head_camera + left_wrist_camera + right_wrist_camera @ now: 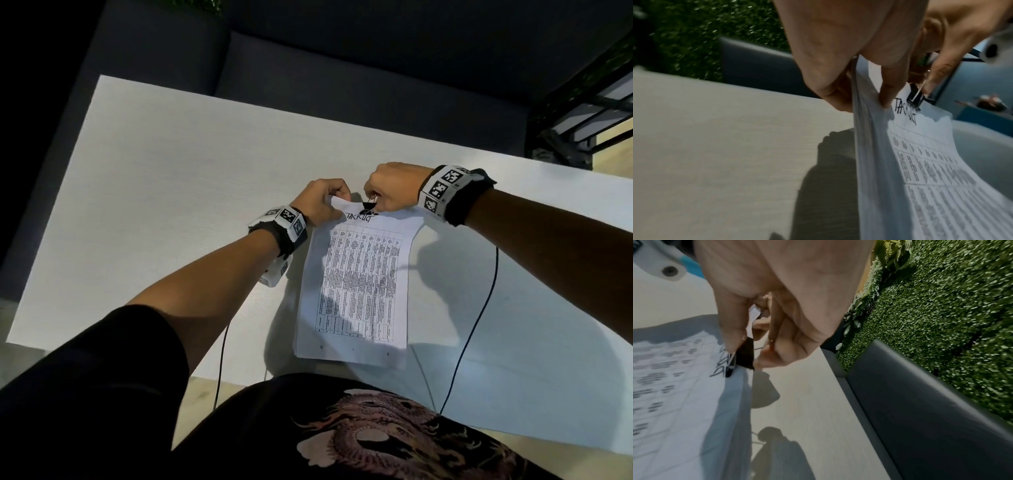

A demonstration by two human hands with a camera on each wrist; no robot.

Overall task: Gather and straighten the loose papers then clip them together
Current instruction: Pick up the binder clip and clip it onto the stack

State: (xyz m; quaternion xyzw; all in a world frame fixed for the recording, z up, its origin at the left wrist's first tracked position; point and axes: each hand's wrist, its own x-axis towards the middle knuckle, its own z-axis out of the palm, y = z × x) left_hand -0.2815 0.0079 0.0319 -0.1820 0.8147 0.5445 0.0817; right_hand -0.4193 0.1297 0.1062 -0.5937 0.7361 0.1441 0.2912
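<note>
A stack of printed papers [359, 284] with a table of text lies on the white table [171, 205], its far edge lifted. My left hand [325, 202] pinches the far left corner of the papers [879, 146], thumb on top. A black binder clip [368, 206] sits on the stack's far edge above a handwritten heading. My right hand [390, 192] pinches the binder clip [745, 353] by its wire handles, thumb and fingers on either side. In the left wrist view the clip [917, 95] bites the top edge of the sheets.
A dark sofa [342, 68] runs along the table's far side, with a green hedge wall [941, 305] behind it. Thin black cables [479, 308] hang from both wrists across the table's near edge. A black metal rack [582, 113] stands at the far right.
</note>
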